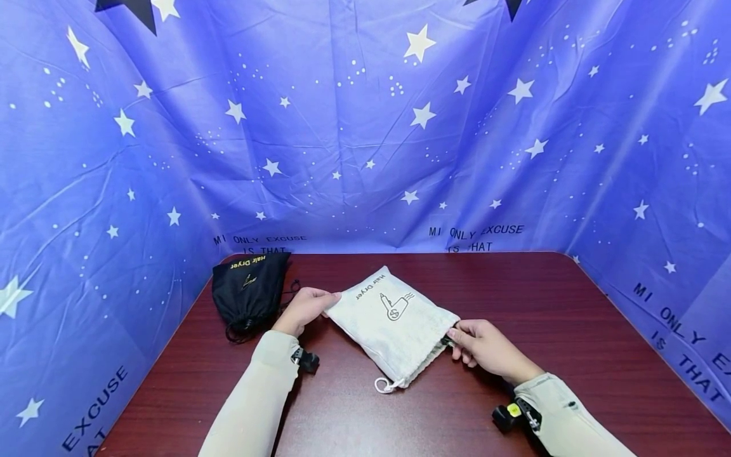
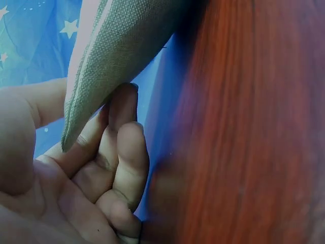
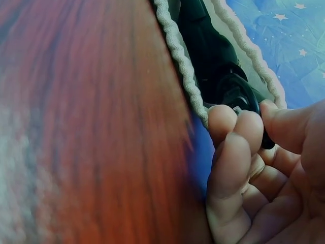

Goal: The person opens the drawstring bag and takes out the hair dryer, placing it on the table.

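Note:
A white cloth drawstring bag (image 1: 371, 336), printed with "Hair Dryer" and a dryer outline, lies tilted in the middle of the table. My left hand (image 1: 305, 311) pinches its far left corner between thumb and fingers. At the bag's mouth on the right, my right hand (image 1: 485, 346) grips the end of a black hair dryer (image 3: 208, 40). Seen from the right wrist, the dark body sits between the bag's two ruffled edges, and thumb and fingertips close on a black loop (image 3: 246, 91) at its end. The rest of the dryer is hidden inside the cloth.
A black drawstring bag (image 1: 248, 292), also marked "Hair Dryer", stands at the back left of the dark red wooden table (image 1: 514, 285). A white cord loop (image 1: 385, 384) hangs off the white bag's near corner. Blue star-printed cloth (image 1: 342, 127) surrounds the table.

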The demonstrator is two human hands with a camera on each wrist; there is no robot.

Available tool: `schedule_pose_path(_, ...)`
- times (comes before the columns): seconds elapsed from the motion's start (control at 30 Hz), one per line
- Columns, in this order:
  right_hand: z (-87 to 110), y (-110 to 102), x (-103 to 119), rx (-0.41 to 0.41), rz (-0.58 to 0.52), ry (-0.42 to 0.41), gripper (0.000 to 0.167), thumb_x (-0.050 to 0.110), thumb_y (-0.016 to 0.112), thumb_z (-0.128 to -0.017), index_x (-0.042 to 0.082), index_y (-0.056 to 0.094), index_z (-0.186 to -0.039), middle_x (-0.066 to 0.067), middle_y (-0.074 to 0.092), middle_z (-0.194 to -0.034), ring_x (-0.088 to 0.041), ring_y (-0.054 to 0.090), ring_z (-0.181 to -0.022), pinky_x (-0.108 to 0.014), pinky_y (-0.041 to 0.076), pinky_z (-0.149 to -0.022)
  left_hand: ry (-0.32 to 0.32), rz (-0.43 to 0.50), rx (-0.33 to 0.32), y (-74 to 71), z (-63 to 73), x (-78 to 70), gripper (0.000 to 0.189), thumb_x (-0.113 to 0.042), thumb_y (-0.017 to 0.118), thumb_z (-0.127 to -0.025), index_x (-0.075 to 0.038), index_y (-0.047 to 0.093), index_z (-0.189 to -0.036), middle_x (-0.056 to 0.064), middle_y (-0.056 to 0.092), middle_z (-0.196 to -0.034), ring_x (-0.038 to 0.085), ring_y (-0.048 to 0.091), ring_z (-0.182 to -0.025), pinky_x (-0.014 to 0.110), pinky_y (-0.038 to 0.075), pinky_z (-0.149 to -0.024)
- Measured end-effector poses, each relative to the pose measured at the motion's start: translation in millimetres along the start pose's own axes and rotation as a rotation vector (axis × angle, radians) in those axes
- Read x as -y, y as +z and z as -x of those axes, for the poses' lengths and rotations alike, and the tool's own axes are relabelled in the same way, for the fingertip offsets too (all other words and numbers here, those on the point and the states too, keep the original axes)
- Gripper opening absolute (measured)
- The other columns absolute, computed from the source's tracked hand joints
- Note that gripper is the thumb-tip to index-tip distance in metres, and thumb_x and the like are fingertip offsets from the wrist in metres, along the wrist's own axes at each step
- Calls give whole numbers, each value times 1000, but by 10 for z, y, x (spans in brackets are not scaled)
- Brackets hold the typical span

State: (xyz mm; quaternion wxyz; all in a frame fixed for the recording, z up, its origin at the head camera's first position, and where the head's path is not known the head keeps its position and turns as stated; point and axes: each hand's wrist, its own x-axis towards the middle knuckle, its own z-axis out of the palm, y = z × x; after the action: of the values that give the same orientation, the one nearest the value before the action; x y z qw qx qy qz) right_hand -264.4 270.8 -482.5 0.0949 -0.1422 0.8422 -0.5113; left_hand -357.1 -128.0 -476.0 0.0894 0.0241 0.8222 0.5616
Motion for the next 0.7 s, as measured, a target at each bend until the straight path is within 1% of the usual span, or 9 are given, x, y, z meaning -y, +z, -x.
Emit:
schedule_pose_path(0.2, 2, -7, 2, 16, -28, 0, 42, 29, 56, -108, -9, 61, -90, -13, 69, -75, -11, 61, -56, -31, 57, -53, -8, 18, -39, 25, 12, 9, 26, -35, 75, -93, -9, 79, -97, 0, 70, -96, 18, 60, -92, 31, 47, -79)
schedule_pose_path(0.53, 5, -23, -1, 13, -59, 12, 44, 29, 56, -108, -12, 60, -91, -15, 69, -76, -12, 62, -56, -33, 58, -54, -4, 60, -77, 31, 26, 4, 24, -34, 76, -92, -10, 80, -95, 1, 71, -103, 19, 61, -99, 34, 47, -86)
schedule_pose_path(0.7, 6, -33, 5, 12, -74, 16, 45, 29, 56, -108, -12, 60, -91, -14, 69, -77, -11, 63, -58, -33, 59, -55, -1, 76, -102, 29, 10, 12, 25, -34, 77, -92, -10, 80, -94, 1, 72, -103, 19, 61, -99, 34, 45, -88)
